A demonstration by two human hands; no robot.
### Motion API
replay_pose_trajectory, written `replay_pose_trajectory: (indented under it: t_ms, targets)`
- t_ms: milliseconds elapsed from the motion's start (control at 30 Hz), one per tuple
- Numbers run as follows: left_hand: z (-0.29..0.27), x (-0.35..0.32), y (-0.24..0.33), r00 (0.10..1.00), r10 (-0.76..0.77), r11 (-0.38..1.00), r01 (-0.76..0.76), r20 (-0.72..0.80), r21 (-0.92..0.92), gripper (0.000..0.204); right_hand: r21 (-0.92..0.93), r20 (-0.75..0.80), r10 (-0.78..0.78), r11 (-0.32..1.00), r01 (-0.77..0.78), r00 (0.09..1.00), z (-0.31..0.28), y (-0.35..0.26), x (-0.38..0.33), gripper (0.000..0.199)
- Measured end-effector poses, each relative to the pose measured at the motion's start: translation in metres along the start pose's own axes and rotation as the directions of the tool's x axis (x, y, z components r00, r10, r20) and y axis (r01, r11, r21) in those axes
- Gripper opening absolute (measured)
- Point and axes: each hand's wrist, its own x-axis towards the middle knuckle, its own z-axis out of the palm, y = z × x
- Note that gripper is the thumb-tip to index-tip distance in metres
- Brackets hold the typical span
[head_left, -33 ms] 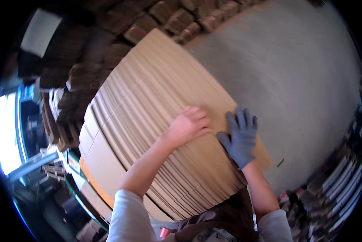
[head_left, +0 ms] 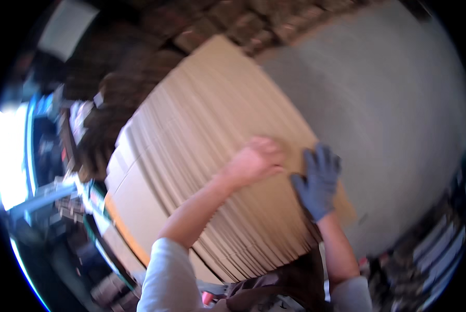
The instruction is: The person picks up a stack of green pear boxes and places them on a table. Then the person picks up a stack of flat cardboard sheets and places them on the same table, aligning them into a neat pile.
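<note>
Curls left hand over cardboard sheets; cannot tell if pinching. Spreads right hand at their edge, by open floor.

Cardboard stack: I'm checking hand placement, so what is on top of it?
The bare left hand and gloved right hand lie over the cardboard stack; the left's contact is blurred. Cardboard beneath both is hidden.

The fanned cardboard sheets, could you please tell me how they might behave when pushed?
The cardboard sheets would probably slide over one another, as they overlap in staggered layers. Each is likely light for its size, looking thin and broad. They may fold along the crease-like lines at left.
</note>
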Motion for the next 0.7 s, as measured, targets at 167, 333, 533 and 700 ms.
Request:
replay_pose_trajectory:
  t_ms: [167,333,533,700]
  targets:
    - [-0.010,0.016,-0.005,0.998,0.053,0.997,-0.051,0.040,-0.063,0.026,-0.003,-0.055,-0.011,1.000,0.011,0.998,0.004,0.011,0.003,0.073]
    - [0.004,-0.005,-0.007,0.999,0.028,0.999,-0.029,0.046,0.018,0.027,-0.010,-0.017,-0.045,0.999,0.044,0.999,0.006,0.004,0.000,0.072]
    - [0.000,0.002,0.000,0.997,0.025,0.998,-0.029,0.067,0.057,0.035,-0.011,-0.009,-0.039,0.999,0.039,0.999,0.000,0.007,0.002,0.072]
    - [-0.002,0.005,0.002,0.995,0.072,0.988,-0.080,0.068,0.135,0.042,-0.008,0.000,-0.029,1.000,0.029,1.000,0.001,0.008,0.002,0.073]
